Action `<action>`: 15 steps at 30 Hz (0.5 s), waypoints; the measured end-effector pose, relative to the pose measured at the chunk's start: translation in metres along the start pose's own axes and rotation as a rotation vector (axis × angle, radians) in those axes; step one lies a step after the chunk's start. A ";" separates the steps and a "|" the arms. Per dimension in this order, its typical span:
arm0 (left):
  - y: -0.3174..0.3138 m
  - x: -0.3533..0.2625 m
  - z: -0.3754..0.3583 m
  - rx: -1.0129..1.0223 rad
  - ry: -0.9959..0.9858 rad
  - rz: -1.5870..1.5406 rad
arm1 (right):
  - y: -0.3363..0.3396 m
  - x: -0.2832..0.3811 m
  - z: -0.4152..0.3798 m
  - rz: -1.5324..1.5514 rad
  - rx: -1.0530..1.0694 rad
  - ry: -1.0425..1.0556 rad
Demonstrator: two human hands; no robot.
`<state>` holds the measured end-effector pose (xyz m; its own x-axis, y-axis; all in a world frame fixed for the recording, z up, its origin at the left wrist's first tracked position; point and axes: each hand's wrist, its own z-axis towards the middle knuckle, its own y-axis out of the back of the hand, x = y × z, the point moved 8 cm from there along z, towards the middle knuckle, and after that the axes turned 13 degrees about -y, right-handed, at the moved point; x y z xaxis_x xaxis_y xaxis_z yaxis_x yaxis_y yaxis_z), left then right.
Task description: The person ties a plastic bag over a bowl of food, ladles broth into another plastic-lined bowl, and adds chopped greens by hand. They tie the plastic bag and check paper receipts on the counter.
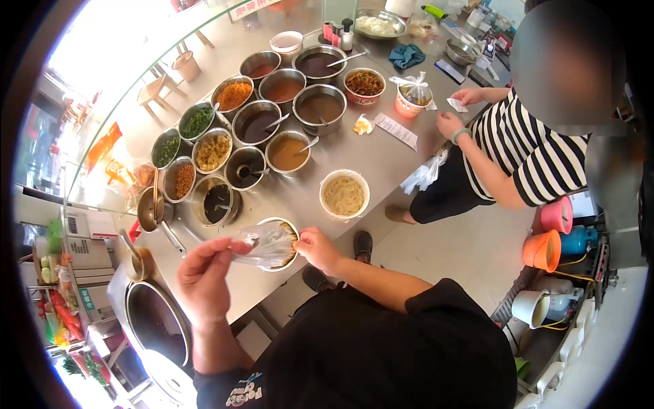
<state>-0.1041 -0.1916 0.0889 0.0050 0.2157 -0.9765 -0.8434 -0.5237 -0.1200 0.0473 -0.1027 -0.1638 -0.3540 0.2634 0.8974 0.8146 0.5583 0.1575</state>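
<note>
Over a white-rimmed bowl (281, 265) at the counter's near edge, a clear plastic bag (267, 247) is stretched between my two hands. My left hand (206, 278) pinches the bag's left end between thumb and fingers. On the other side, my right hand (318, 249) is closed at the bag's right edge, close to the bowl's rim; its fingertips are partly hidden. Something brownish shows at the right side of the bowl, but the bag covers most of its contents. A tub of pale noodles (345, 194) stands just beyond my right hand.
Several metal pots of sauces and toppings, including a dark sauce pot (216, 201), crowd the counter. A co-worker in a striped shirt (531, 153) holds a small paper at right, beside a bagged tub (413, 102). A large pot (158, 324) stands at lower left.
</note>
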 end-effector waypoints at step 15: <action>-0.194 -0.119 0.110 0.302 -0.446 -0.182 | 0.219 0.151 0.019 0.229 0.147 0.185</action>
<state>-0.0001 -0.0246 0.2486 -0.0078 0.6417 -0.7669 -0.9667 -0.2010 -0.1583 0.1634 0.0740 -0.0013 -0.0690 0.2549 0.9645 0.7833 0.6125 -0.1059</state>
